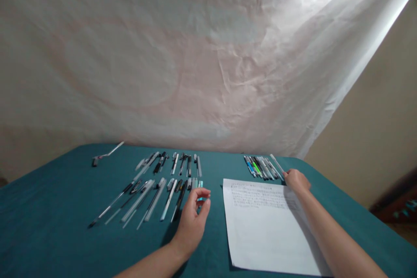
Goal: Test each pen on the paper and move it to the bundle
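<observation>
Right hand (296,180): closed, gripping the near end of a white pen (276,163) between thumb and fingers. The pen is at the right-hand edge of the right group (260,168), just beyond the far right corner of the sheet (270,239). Its long axis runs from the hand away and to the left, roughly parallel to the pens beside it. The free end points toward the cloth (195,74) hung behind the table (58,213). Which end carries the writing tip, and whether the barrel rests on the table, cannot be told from where I stand.

Left hand (193,213): fingers curled, thumb near the fingertips, at the right end of the front row (158,200). An aqua pen (200,184) shows behind the fingers and through the gap under them; whether the hand grips it cannot be told.

Writing: several lines of dark script fill the far part of the sheet, too small to read. The near part is plain white. Any marks on the barrels are likewise too small to read.

Layout: the front row and the back row (177,164) lie left of the sheet, most pens slanting from far right to near left. Blue and green barrels show in the right group. A bent white rod (112,150) with a dark end piece lies at the far left.
</observation>
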Demonstrator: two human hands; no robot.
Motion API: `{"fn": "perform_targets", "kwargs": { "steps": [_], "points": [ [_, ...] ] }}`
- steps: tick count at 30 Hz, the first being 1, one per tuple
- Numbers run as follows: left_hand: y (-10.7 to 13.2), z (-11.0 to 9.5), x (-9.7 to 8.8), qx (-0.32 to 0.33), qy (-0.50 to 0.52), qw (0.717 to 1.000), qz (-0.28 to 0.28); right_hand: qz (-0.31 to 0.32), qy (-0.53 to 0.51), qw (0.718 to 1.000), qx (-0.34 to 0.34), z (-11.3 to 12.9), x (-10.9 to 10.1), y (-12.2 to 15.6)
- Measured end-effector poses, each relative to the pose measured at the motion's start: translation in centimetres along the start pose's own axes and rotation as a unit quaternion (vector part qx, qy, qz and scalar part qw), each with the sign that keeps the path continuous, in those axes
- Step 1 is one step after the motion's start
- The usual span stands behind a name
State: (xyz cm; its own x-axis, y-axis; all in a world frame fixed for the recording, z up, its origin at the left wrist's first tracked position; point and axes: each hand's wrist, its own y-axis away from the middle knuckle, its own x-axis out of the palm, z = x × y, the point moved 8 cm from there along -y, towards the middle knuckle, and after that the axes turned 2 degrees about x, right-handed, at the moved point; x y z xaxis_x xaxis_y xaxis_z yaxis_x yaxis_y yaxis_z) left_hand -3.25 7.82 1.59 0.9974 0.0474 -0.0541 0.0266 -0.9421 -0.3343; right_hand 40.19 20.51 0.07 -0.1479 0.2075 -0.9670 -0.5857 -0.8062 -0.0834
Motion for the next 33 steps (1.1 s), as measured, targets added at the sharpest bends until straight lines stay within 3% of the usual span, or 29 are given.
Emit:
{"fn": "perform_targets", "kwargs": {
  "steps": [7,14,17,20,24,26,29,33],
  "points": [
    [0.1,-0.5,0.0,0.014,-0.023,1.0,0.006,0.022,0.003,0.999,0.034,-1.1,1.8,-1.6],
    [0.0,-0.9,0.0,0.033,-0.035,0.999,0.009,0.011,-0.002,1.0,0.002,-0.5,0.8,-0.8],
    [0.1,-1.3,0.3,0.041,-0.048,0.998,0.028,-0.013,-0.011,0.999,-0.043,1.4,-0.5,0.3],
    [0.5,-2.1,0.9,0.059,-0.06,0.995,0.06,-0.027,-0.033,0.991,-0.125,5.4,-1.6,2.2],
    [0.9,-3.1,1.5,0.093,-0.068,0.99,0.084,0.012,-0.073,0.961,-0.268,12.7,-1.6,8.0],
    [1.0,-3.2,1.3,0.099,-0.067,0.99,0.071,0.056,-0.107,0.918,-0.378,16.8,-1.3,12.9],
    [0.6,-2.5,0.0,0.082,-0.052,0.995,0.009,0.093,-0.132,0.853,-0.497,21.4,-1.3,20.4],
    [0.2,-0.9,-2.1,0.038,-0.032,0.995,-0.089,0.12,-0.12,0.795,-0.582,24.2,-1.0,27.6]
  ]
}}
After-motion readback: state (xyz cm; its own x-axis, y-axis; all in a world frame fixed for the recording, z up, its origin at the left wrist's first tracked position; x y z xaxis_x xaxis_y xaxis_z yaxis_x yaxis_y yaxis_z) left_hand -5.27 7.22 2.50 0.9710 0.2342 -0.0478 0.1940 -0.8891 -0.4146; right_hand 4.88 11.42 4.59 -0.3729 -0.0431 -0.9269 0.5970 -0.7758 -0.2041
